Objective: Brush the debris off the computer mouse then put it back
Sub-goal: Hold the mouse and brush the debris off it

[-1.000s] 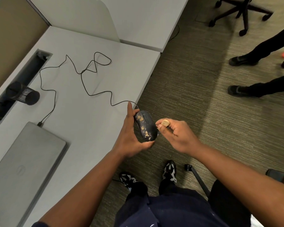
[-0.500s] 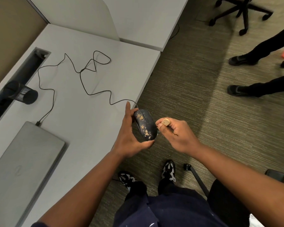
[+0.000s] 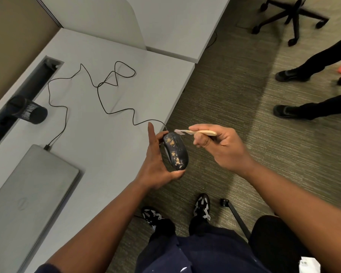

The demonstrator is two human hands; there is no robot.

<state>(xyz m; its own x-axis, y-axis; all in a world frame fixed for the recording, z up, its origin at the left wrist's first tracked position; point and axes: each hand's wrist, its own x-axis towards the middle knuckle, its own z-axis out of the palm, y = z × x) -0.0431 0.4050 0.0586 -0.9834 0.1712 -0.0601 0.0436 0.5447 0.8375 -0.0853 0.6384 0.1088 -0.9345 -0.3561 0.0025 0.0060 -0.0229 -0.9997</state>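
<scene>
Now my right hand (image 3: 222, 146) has swung the brush (image 3: 197, 132), pinched in its fingers, up to the mouse's (image 3: 175, 153) twelve o'clock end; my left hand grips the mouse off the worktop's (image 3: 106, 146) edge, its debris unswept.

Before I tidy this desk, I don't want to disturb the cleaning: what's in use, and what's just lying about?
In use: mouse in left hand; brush in right hand; mouse cable.
Lying about: laptop, black cylinder, office chair.
</scene>
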